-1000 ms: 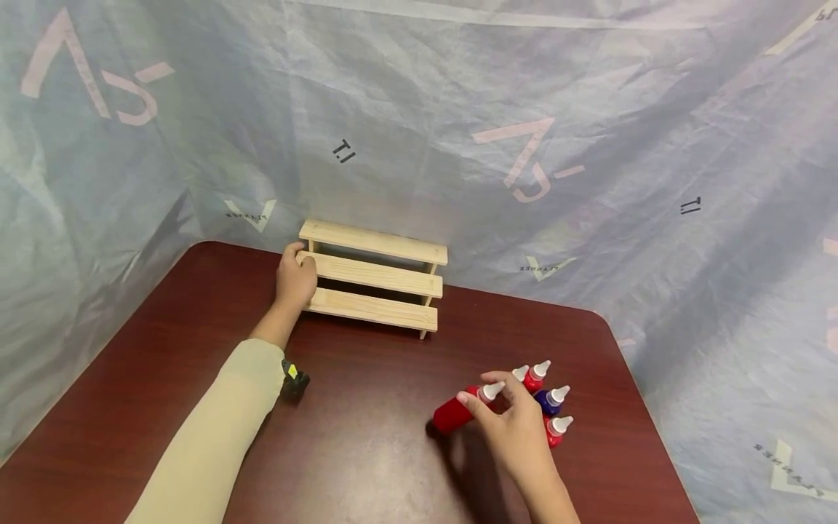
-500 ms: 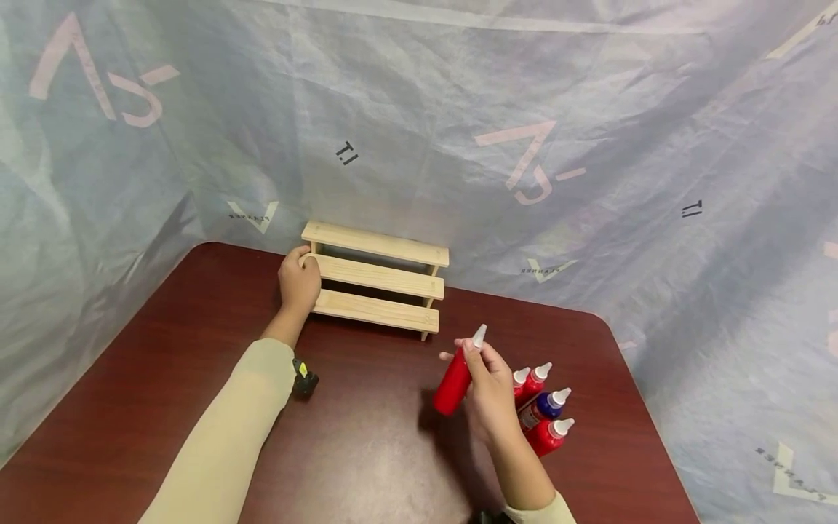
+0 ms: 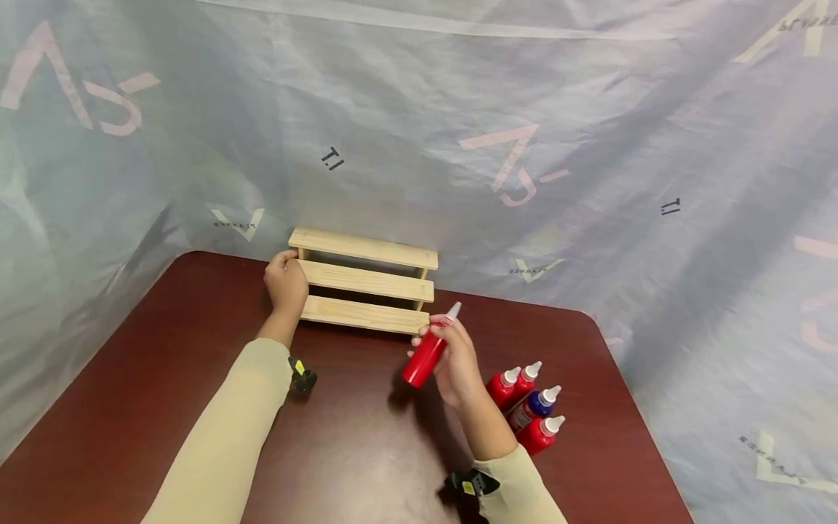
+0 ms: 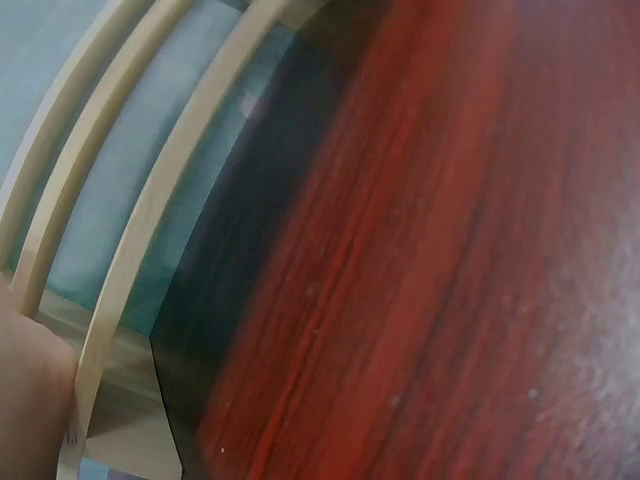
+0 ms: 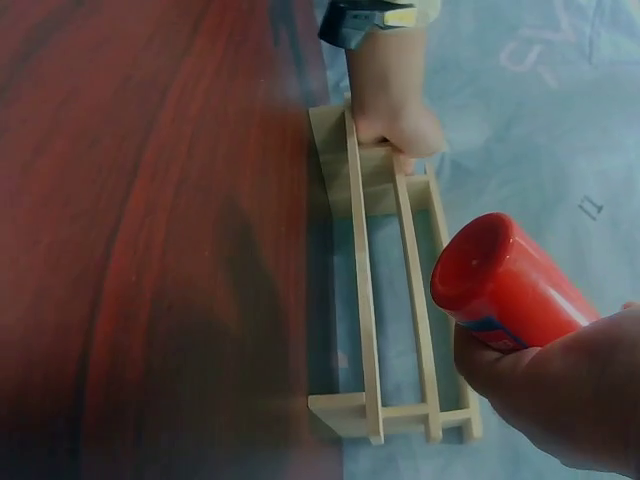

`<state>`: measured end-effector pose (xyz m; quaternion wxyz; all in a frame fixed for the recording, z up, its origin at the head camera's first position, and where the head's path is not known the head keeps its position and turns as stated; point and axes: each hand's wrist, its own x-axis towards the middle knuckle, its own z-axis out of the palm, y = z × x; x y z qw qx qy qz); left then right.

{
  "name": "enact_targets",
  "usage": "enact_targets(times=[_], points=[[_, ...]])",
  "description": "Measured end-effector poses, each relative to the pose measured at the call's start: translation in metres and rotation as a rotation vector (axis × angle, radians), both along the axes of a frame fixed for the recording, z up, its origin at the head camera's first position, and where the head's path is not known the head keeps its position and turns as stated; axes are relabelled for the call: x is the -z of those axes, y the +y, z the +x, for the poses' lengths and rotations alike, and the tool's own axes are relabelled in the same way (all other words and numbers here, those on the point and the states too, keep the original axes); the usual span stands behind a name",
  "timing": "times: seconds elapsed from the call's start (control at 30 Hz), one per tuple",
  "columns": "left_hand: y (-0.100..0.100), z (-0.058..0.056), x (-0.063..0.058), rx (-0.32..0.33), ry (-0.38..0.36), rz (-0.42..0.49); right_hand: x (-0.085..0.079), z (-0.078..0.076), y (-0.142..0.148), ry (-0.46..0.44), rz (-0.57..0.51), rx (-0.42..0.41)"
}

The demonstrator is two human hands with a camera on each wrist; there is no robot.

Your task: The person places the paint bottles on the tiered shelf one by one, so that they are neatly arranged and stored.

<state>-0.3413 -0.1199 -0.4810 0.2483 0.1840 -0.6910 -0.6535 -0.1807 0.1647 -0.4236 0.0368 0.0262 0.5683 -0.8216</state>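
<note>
My right hand [image 3: 460, 364] has its fingers wrapped round a glossy red cylindrical bottle with a white pointed nozzle [image 3: 425, 358], tilted, right of centre. It's near the lower right of a pale three-tier wooden rack [image 3: 366, 281]. My left hand [image 3: 286, 285] grips the rack's left end. Tip: I'd brace the rack firmly and straighten the bottle before setting it down.

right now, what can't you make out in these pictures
Print on the blue bottle: head view, too small to read.
Base of the nearest standing red bottle: head view, hidden behind the right forearm.
Print on the held red bottle: right wrist view, blurred, partly covered by the right hand.
Left end of the wooden rack: head view, partly covered by the left hand.
Most of the left hand: left wrist view, cut off by the left edge.
</note>
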Motion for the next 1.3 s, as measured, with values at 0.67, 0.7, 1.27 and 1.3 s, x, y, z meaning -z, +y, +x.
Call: enact_targets(times=[0.67, 0.7, 1.27, 1.3], points=[[0.000, 0.000, 0.003, -0.002, 0.012, -0.055, -0.012, -0.060, -0.023, 0.063, -0.037, 0.028], [0.000, 0.000, 0.003, 0.003, 0.011, -0.054, -0.013, -0.063, -0.023, 0.067, -0.043, 0.030], [0.001, 0.000, 0.001, -0.003, 0.011, -0.054, -0.037, -0.101, -0.023, 0.205, 0.063, 0.168], [0.001, 0.000, 0.001, -0.001, 0.012, -0.052, -0.038, -0.102, -0.023, 0.208, 0.070, 0.172]])
